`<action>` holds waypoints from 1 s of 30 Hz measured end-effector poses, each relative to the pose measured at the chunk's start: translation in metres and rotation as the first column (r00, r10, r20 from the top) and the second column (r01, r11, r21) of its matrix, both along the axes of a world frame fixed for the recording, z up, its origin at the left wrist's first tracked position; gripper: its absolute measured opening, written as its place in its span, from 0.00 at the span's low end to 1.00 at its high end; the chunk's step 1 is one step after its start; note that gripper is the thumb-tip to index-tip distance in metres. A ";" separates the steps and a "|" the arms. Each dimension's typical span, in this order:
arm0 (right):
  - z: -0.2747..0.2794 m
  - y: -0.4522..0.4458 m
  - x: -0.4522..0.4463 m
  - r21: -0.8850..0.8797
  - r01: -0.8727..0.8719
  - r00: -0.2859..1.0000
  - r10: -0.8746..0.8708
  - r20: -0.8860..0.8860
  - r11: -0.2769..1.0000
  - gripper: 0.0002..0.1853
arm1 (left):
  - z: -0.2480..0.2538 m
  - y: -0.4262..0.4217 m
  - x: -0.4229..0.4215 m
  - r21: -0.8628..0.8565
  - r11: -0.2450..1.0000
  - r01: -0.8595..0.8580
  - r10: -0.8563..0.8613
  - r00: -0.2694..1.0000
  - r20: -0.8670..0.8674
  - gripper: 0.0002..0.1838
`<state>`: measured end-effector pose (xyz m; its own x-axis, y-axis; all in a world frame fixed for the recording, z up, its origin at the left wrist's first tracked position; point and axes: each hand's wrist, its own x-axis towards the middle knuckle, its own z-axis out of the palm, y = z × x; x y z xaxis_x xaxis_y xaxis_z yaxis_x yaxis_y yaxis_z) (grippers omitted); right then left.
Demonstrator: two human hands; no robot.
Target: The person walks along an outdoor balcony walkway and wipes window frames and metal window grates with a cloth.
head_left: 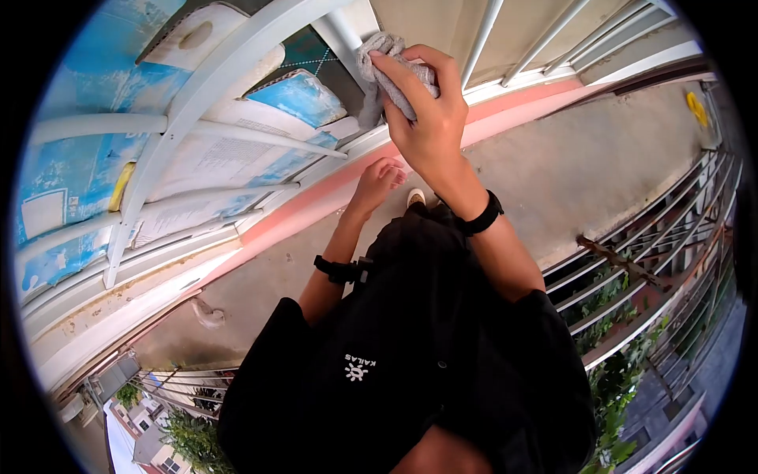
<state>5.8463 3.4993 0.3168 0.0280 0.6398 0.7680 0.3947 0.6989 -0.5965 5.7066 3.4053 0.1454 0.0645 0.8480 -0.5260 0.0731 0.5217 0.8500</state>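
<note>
My right hand [430, 110] is closed around a crumpled grey cloth [391, 71]. It presses the cloth against a white upright bar [341, 43] of the window grille, and part of the cloth hangs down beside the bar. Lower down, near the pink ledge [316, 189], is my left hand [380, 183]. Its fingers are loosely curled, and nothing shows in them. Black bands circle both wrists.
Behind the white curved bars [178, 103] on the left stand blue and white cardboard boxes [95, 87]. A concrete walkway [545, 166] runs below, with a rusty metal railing [632, 268] along its right side. Green plants [612, 379] grow beyond it.
</note>
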 end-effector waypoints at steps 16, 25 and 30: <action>-0.189 -0.039 0.104 -0.647 0.062 0.972 0.102 0.214 0.760 0.18 | -0.023 0.010 0.019 0.127 0.987 0.102 -0.110 0.992 0.060 0.12; -0.171 0.036 0.183 -0.522 0.278 0.940 -0.117 0.320 0.807 0.16 | -0.013 0.064 0.088 0.193 0.974 0.114 -0.106 0.993 -0.054 0.14; -0.178 0.085 0.203 -0.349 0.241 0.924 -0.104 0.369 0.906 0.20 | 0.002 0.083 0.128 0.196 0.980 0.034 -0.015 0.995 -0.094 0.16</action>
